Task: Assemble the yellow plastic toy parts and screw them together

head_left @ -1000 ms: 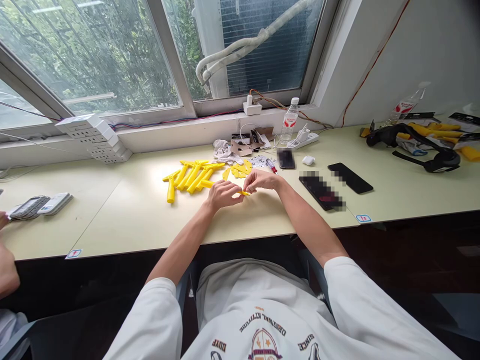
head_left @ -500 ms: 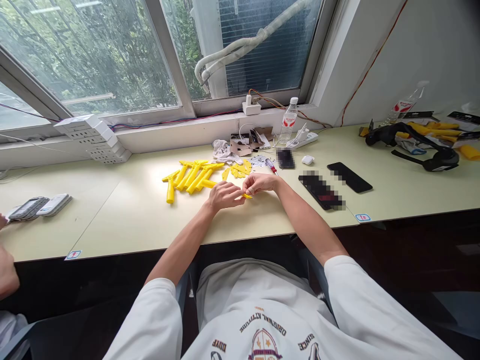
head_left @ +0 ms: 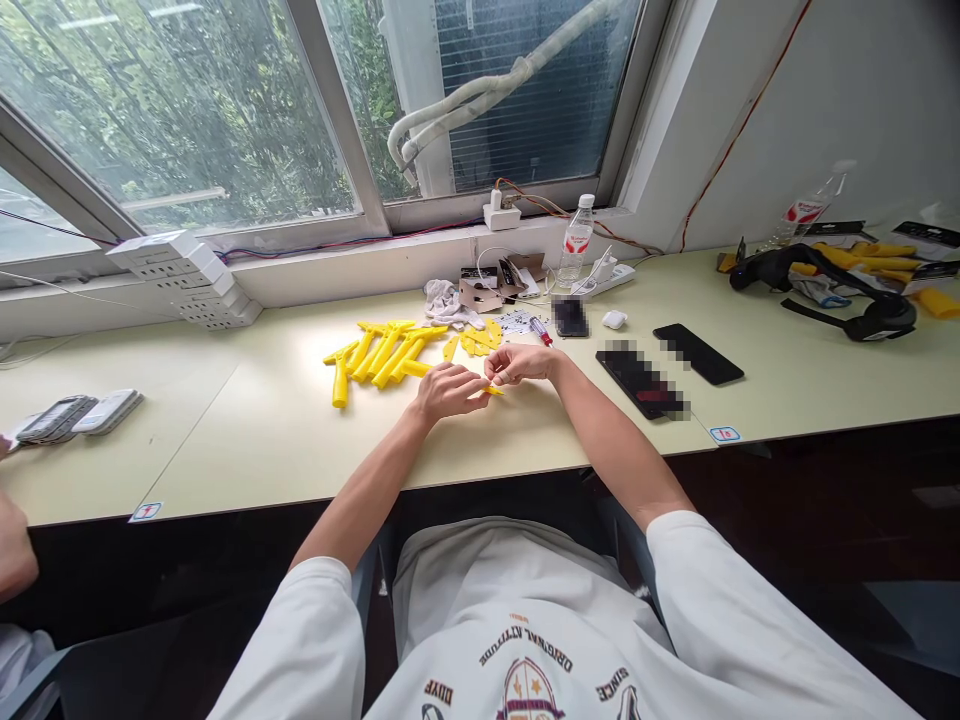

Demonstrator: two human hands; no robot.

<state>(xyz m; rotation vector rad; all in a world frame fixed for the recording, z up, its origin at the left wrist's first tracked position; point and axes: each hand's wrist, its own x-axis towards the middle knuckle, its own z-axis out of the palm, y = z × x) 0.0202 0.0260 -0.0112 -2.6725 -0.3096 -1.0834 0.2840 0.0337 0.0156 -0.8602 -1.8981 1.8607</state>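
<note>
My left hand [head_left: 451, 390] is closed on a yellow piece [head_left: 493, 391], whose tip sticks out between my two hands. Fingertips of my right hand [head_left: 521, 364] are pinched just above that piece; what they hold, if anything, is too small to make out. Several yellow handle-shaped parts [head_left: 386, 352] lie in a pile to the left of my hands. Thin flat yellow parts [head_left: 478, 340] are spread behind them. A screwdriver [head_left: 541, 331] lies behind my right hand, next to a paper with small dark bits [head_left: 516, 321].
Behind are a crumpled cloth [head_left: 448, 303], an opened box [head_left: 484, 290], a bottle [head_left: 576, 240] and a power strip [head_left: 604, 278]. Phones [head_left: 699, 354] and a black headset [head_left: 862, 300] lie to the right. Another person's arm [head_left: 13, 545] is at the left edge.
My right hand's fingers have lifted very slightly off the yellow piece. My left hand has stayed nearly still.
</note>
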